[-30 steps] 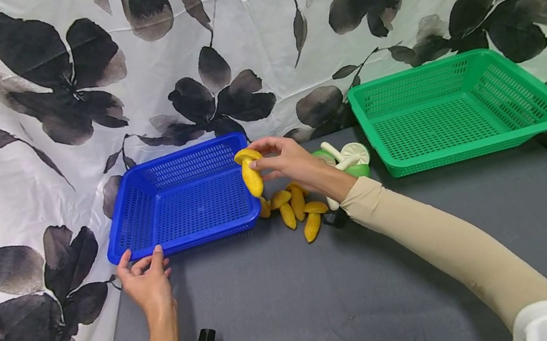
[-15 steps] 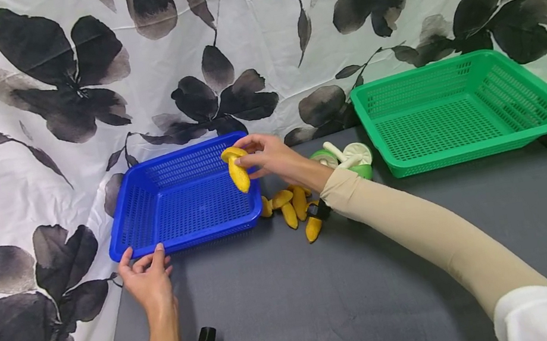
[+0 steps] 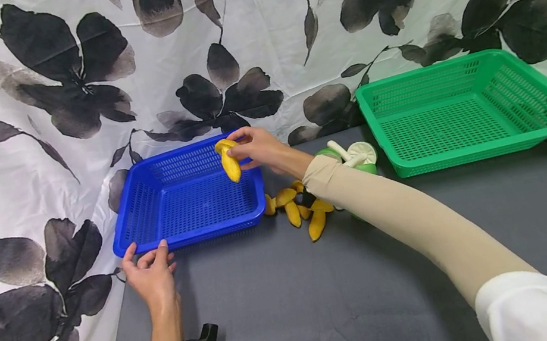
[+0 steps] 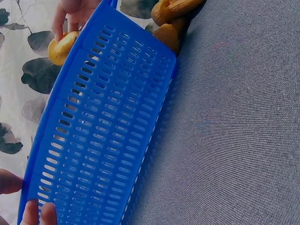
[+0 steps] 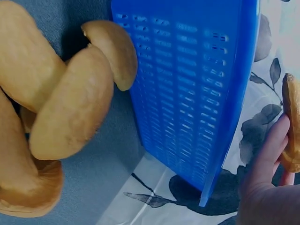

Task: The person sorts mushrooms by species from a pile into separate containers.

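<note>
My right hand (image 3: 256, 148) pinches a yellow mushroom (image 3: 229, 161) between thumb and fingertips, holding it in the air above the far right corner of the blue basket (image 3: 186, 200), just inside its rim. My left hand (image 3: 151, 273) rests at the basket's near left corner, fingers relaxed and straight with the tips touching the near rim, gripping nothing. The basket sits at the far left of the grey table (image 3: 329, 306). A pile of yellow mushrooms (image 3: 299, 211) lies on the table just beside the basket's right wall, with green and white toys (image 3: 353, 158) behind it. The green basket (image 3: 464, 108) stands at the table's far right edge.
</note>
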`<state>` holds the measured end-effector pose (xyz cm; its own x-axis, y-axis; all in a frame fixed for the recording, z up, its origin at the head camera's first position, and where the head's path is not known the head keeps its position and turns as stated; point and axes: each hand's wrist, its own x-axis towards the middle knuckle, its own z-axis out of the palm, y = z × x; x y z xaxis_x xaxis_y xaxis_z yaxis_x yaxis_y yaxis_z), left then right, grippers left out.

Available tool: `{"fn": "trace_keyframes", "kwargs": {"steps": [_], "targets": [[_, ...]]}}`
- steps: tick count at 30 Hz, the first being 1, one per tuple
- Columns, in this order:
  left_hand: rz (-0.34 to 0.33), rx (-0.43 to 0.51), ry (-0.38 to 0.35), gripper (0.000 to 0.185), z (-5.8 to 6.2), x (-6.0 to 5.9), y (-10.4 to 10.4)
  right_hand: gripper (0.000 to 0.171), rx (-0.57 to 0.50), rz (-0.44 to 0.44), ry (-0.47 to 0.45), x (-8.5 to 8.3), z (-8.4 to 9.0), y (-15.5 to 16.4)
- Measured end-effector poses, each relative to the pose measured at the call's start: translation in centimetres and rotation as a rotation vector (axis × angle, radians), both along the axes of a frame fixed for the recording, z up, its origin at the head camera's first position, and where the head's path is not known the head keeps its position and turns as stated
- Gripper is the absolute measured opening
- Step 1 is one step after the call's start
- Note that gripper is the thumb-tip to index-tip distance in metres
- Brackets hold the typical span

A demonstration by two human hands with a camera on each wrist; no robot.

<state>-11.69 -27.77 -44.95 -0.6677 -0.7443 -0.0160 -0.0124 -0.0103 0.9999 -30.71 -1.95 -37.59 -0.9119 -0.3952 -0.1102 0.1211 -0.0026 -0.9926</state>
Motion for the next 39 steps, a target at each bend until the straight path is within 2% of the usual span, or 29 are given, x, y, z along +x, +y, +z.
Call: {"fn": "trace_keyframes", "kwargs": {"steps": [11, 20, 24, 28, 34, 39], "targets": [[0.004, -0.01, -0.002, 0.073, 0.1, 0.0, 0.2, 0.037, 0.027, -0.093, -0.03, -1.6, 0.1, -1.5], [0.007, -0.017, -0.004, 0.071, 0.0, 0.0, 0.3, 0.042, 0.046, -0.17, 0.001, -2.0, 0.0, -1.7], [0.009, -0.007, 0.017, 0.071, 0.0, 0.0, 0.3, 0.05, 0.079, -0.174, 0.025, -2.0, 0.0, -1.2], [0.011, -0.006, 0.016, 0.071, 0.2, 0.0, 0.4, 0.048, 0.108, -0.179, 0.036, -1.7, 0.2, 0.1], [0.009, -0.006, -0.008, 0.073, 0.4, 0.1, 0.5, 0.04, 0.094, -0.146, 0.045, -0.6, 0.1, 2.5], [0.007, 0.0, -0.011, 0.073, 0.4, 0.1, 0.5, 0.044, 0.085, -0.113, 0.028, 0.0, -0.3, 4.3]]}}
